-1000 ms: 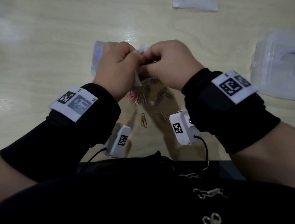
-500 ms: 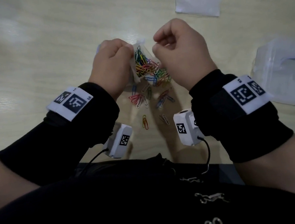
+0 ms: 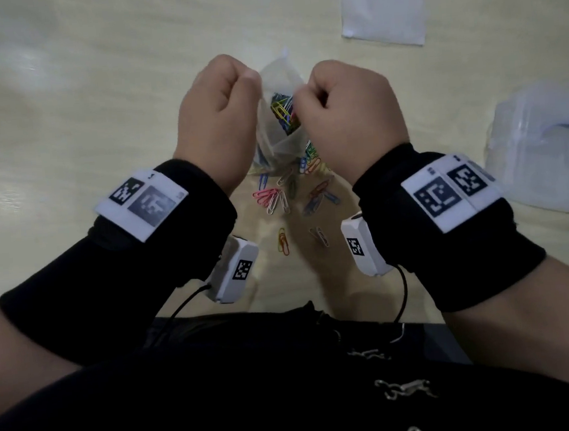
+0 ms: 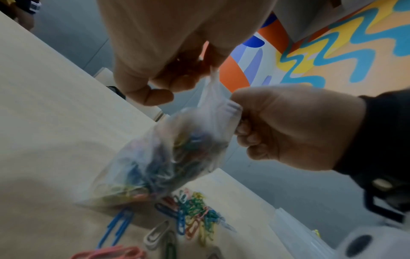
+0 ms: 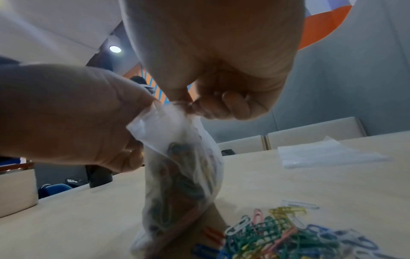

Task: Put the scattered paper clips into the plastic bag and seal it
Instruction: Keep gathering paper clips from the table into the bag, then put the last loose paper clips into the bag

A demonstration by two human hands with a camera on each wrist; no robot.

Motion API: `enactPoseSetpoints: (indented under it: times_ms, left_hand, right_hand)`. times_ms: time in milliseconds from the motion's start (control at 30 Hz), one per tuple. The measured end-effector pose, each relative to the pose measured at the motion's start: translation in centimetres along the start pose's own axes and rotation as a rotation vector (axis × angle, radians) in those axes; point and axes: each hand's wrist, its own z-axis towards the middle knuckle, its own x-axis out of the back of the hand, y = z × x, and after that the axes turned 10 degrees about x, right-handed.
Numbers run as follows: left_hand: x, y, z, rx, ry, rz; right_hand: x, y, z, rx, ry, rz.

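Observation:
A small clear plastic bag (image 3: 278, 136) full of coloured paper clips hangs upright just above the table, its mouth spread open. My left hand (image 3: 250, 80) pinches the bag's left top edge, and my right hand (image 3: 300, 92) pinches the right top edge. Several loose paper clips (image 3: 291, 194) lie on the table under and in front of the bag. The left wrist view shows the bag (image 4: 164, 157) blurred, held between my left hand (image 4: 188, 70) and my right hand (image 4: 288, 131). In the right wrist view the bag (image 5: 182, 175) hangs beside a clip pile (image 5: 277, 233).
The pale wooden table (image 3: 78, 113) carries a flat plastic bag (image 3: 383, 4) at the far right. A heap of clear plastic bags (image 3: 546, 154) lies at the right edge. A pale box (image 5: 15, 189) stands at the table's left.
My hands have risen from the table and drawn apart. The bag came up with them and its mouth now gapes, with the clips inside showing.

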Motion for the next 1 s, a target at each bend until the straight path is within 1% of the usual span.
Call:
enactPoseSetpoints:
  times_ms: [67, 233, 300, 333, 433, 500, 600, 667, 700, 767, 800, 833, 867, 900, 933, 1000]
  left_hand:
    - [-0.1, 0.0, -0.1, -0.019, -0.014, -0.009]
    - [-0.3, -0.5, 0.0, 0.045, -0.043, 0.023]
    - [-0.2, -0.7, 0.1, 0.06, -0.047, 0.02]
    - [-0.2, -0.8, 0.1, 0.06, -0.046, 0.017]
    - [-0.1, -0.5, -0.1, 0.045, -0.046, 0.015]
    - [0.0, -0.3, -0.2, 0.009, -0.032, 0.011]
    - [0.6, -0.1, -0.4, -0.089, 0.022, 0.011]
    - [1.1, 0.0, -0.6, -0.148, 0.063, 0.026]
    - [1.3, -0.1, -0.6, -0.173, 0.087, 0.032]
    - [1.7, -0.4, -0.5, -0.192, 0.147, 0.062]
    - [1.9, -0.7, -0.4, -0.18, 0.183, 0.092]
    - [2.1, -1.1, -0.1, -0.151, 0.22, 0.13]
    - [2.3, -1.5, 0.1, -0.111, 0.249, 0.165]
    - [2.5, -1.9, 0.3, -0.064, 0.266, 0.186]
    - [2.6, -2.4, 0.5, -0.02, 0.27, 0.189]
    - [2.7, -3.1, 0.7, 0.047, 0.249, 0.15]
  right_hand:
    - [0.1, 0.2, 0.1, -0.007, 0.037, -0.007]
    - [-0.2, 0.4, -0.3, -0.071, 0.051, 0.195]
    - [-0.5, 0.7, -0.3, -0.081, 0.067, 0.206]
    - [-0.6, 0.9, -0.3, -0.104, 0.047, 0.201]
    - [-1.1, 1.4, 0.0, -0.184, -0.11, 0.188]
    - [-1.5, 1.2, 0.1, -0.191, -0.145, 0.221]
    - [-2.3, 0.4, 0.4, -0.167, -0.128, 0.378]
    - [-2.9, -0.3, 0.5, -0.12, -0.162, 0.45]
    - [-3.2, -0.5, 0.5, -0.112, -0.194, 0.499]
    - [-3.6, -0.9, 0.6, -0.153, -0.285, 0.64]
    - [-3.8, -0.9, 0.6, -0.179, -0.336, 0.691]
    - [-3.8, -0.9, 0.5, -0.182, -0.376, 0.694]
    - [-3.8, -0.7, 0.5, -0.157, -0.401, 0.625]
    - [-3.7, -0.4, 0.3, -0.108, -0.414, 0.488]
    - [-3.7, 0.0, -0.1, -0.032, -0.429, 0.302]
    - [-4.0, 0.6, -1.3, 0.187, -0.479, -0.048]
